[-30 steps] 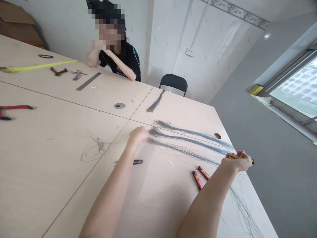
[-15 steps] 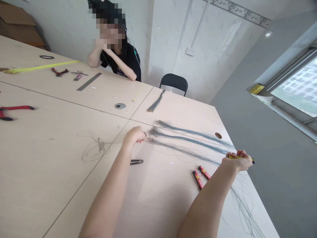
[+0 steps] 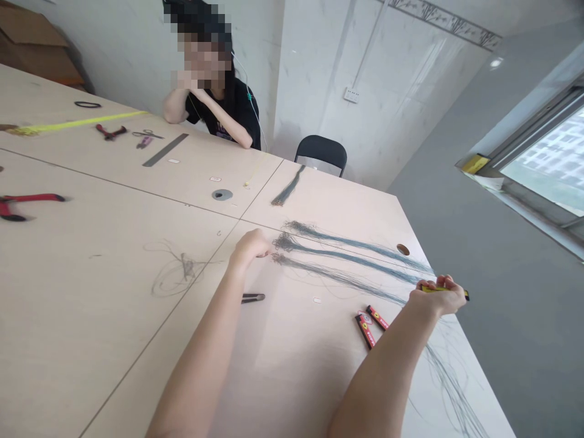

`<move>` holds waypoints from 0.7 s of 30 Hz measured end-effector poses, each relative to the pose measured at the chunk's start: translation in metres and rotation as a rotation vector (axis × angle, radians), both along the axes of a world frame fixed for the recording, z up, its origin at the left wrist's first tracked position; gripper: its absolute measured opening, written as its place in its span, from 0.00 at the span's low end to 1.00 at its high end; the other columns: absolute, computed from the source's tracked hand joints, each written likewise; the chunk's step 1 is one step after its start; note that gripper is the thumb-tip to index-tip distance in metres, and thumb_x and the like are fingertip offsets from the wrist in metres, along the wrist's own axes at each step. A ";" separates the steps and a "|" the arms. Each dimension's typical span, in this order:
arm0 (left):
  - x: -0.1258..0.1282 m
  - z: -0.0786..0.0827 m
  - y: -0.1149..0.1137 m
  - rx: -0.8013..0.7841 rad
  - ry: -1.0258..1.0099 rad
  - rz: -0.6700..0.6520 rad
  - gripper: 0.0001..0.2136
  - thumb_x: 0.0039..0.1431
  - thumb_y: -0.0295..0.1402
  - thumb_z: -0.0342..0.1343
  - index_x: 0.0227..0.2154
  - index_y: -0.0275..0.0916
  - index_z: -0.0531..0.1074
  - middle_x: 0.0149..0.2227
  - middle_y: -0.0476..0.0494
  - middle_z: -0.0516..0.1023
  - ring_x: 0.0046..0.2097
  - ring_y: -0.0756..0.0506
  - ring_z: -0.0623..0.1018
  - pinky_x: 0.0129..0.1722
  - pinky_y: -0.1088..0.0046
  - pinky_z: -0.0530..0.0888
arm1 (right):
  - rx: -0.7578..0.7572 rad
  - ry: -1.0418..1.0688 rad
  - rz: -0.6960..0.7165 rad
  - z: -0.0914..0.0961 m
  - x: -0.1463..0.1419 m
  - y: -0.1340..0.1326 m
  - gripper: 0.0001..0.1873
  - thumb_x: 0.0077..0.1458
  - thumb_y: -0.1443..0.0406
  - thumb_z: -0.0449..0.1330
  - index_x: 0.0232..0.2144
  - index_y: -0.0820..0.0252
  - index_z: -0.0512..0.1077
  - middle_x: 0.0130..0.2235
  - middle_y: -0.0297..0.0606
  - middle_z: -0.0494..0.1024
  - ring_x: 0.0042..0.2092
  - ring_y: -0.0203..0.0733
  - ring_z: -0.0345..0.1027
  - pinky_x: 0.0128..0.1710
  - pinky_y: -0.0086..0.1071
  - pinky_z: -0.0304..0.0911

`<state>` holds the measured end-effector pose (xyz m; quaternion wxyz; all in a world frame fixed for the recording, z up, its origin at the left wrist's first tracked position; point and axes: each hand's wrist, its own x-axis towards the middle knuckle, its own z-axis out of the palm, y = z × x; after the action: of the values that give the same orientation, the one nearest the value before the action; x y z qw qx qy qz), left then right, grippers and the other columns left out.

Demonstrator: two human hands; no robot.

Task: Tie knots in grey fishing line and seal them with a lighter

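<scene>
Three long bundles of thin grey-blue wire (image 3: 347, 258) lie side by side across the pale table (image 3: 114, 255). My left hand (image 3: 250, 246) is closed in a pinch at the frayed left end of the nearest bundle. My right hand (image 3: 437, 295) is at the bundles' right end near the table edge, closed on a yellow-and-black tool (image 3: 444, 290). Loose wire strands (image 3: 449, 383) trail off beyond my right forearm. Black-handled pliers (image 3: 252, 297) lie partly under my left forearm.
Red-handled cutters (image 3: 370, 321) lie by my right arm. A tangle of wire (image 3: 177, 271) and a short wire bundle (image 3: 287, 188) rest on the table. Across it sits a person in black (image 3: 223, 112), with a ruler (image 3: 165, 149), scissors (image 3: 145, 137) and red pliers (image 3: 109, 131) nearby. A chair (image 3: 322, 155) stands behind.
My left hand has shifted slightly at the bundle's end, fingers pinching closer to the wires. My right hand has stayed in place.
</scene>
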<state>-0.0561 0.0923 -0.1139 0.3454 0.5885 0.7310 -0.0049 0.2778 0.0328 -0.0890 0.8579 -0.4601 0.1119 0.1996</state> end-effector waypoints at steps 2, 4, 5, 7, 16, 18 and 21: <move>0.000 -0.002 0.000 0.019 0.005 0.013 0.12 0.65 0.38 0.58 0.45 0.35 0.74 0.44 0.42 0.77 0.41 0.45 0.79 0.40 0.66 0.78 | -0.001 -0.002 0.005 -0.001 0.001 0.000 0.11 0.67 0.64 0.56 0.32 0.64 0.65 0.27 0.27 0.62 0.20 0.25 0.46 0.16 0.21 0.44; 0.000 -0.003 0.001 0.043 0.008 0.027 0.13 0.65 0.38 0.58 0.46 0.35 0.73 0.45 0.42 0.77 0.42 0.45 0.79 0.41 0.65 0.78 | -0.002 -0.001 0.006 -0.001 0.001 0.000 0.11 0.67 0.64 0.56 0.32 0.64 0.65 0.27 0.26 0.62 0.20 0.25 0.46 0.16 0.21 0.44; 0.000 -0.004 0.001 0.056 0.008 0.034 0.13 0.65 0.38 0.58 0.47 0.36 0.73 0.46 0.41 0.77 0.43 0.45 0.79 0.42 0.64 0.78 | -0.003 0.000 0.006 -0.001 0.001 0.001 0.11 0.67 0.64 0.56 0.32 0.64 0.66 0.27 0.26 0.62 0.20 0.25 0.46 0.16 0.21 0.44; 0.000 -0.005 0.002 0.077 0.003 0.044 0.14 0.65 0.38 0.58 0.49 0.36 0.72 0.48 0.40 0.76 0.45 0.44 0.78 0.43 0.63 0.78 | -0.002 0.001 0.005 -0.001 0.001 0.001 0.11 0.67 0.64 0.56 0.32 0.64 0.66 0.26 0.26 0.62 0.20 0.25 0.45 0.16 0.21 0.44; 0.000 -0.010 0.002 0.100 -0.053 0.062 0.14 0.65 0.38 0.58 0.49 0.36 0.72 0.48 0.41 0.76 0.46 0.43 0.78 0.44 0.62 0.78 | -0.001 -0.016 0.028 0.003 -0.005 0.000 0.12 0.67 0.64 0.56 0.31 0.63 0.64 0.26 0.26 0.61 0.20 0.25 0.44 0.16 0.21 0.43; 0.000 -0.012 0.003 0.105 -0.067 0.068 0.14 0.65 0.38 0.57 0.49 0.37 0.72 0.49 0.40 0.76 0.46 0.43 0.78 0.45 0.62 0.78 | -0.002 -0.016 0.027 0.003 -0.006 0.000 0.12 0.67 0.65 0.56 0.30 0.64 0.64 0.26 0.26 0.61 0.20 0.25 0.44 0.15 0.21 0.43; -0.001 -0.013 0.005 0.103 -0.073 0.074 0.15 0.65 0.38 0.57 0.50 0.37 0.72 0.50 0.40 0.75 0.47 0.43 0.77 0.46 0.61 0.77 | 0.000 -0.008 0.026 0.004 -0.007 0.000 0.11 0.67 0.65 0.56 0.31 0.64 0.65 0.26 0.26 0.62 0.19 0.25 0.44 0.15 0.21 0.43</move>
<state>-0.0566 0.0973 -0.1269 0.3413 0.5778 0.7384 0.0668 0.2712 0.0324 -0.0847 0.8556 -0.4623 0.1024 0.2090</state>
